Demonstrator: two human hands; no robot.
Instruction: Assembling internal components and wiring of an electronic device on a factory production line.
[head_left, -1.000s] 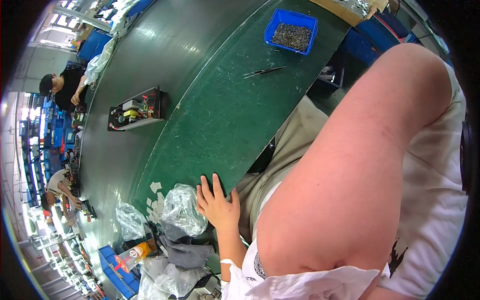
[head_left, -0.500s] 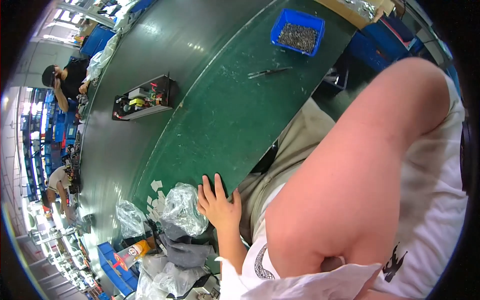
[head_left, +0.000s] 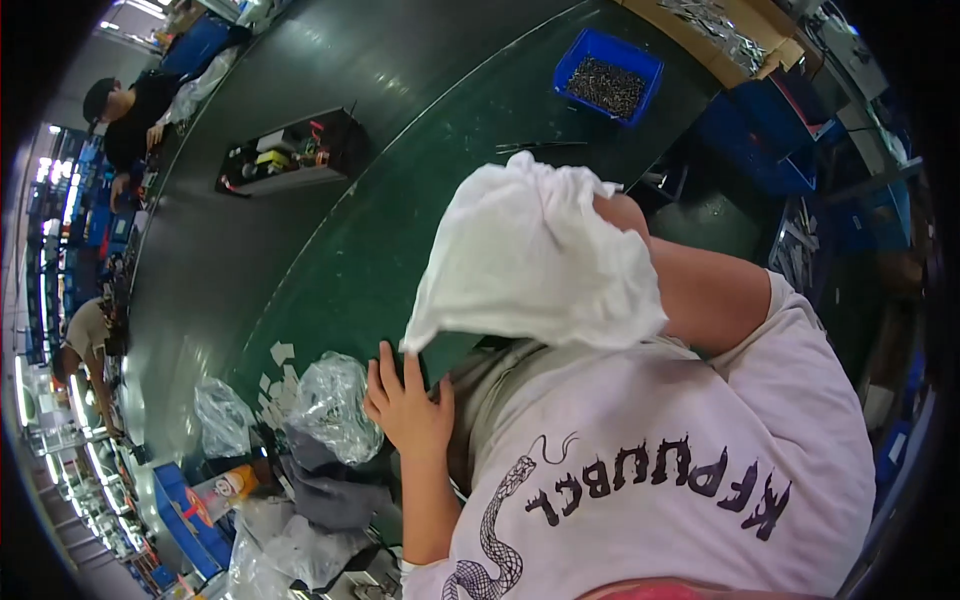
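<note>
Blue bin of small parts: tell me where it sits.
In the head view the blue bin sits at the top, right of centre, on the green table, beside a cardboard box and beyond the white cloth.

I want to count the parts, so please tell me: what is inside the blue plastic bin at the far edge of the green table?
The blue plastic bin holds a heap of small dark metal parts. Their exact kind is too small to tell, and the bin's bottom is covered.

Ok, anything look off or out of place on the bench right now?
Yes: the right hand is lifted toward the camera, wrapped in white cloth that hides much of the green table. Small white paper scraps lie scattered near the left hand.
</note>
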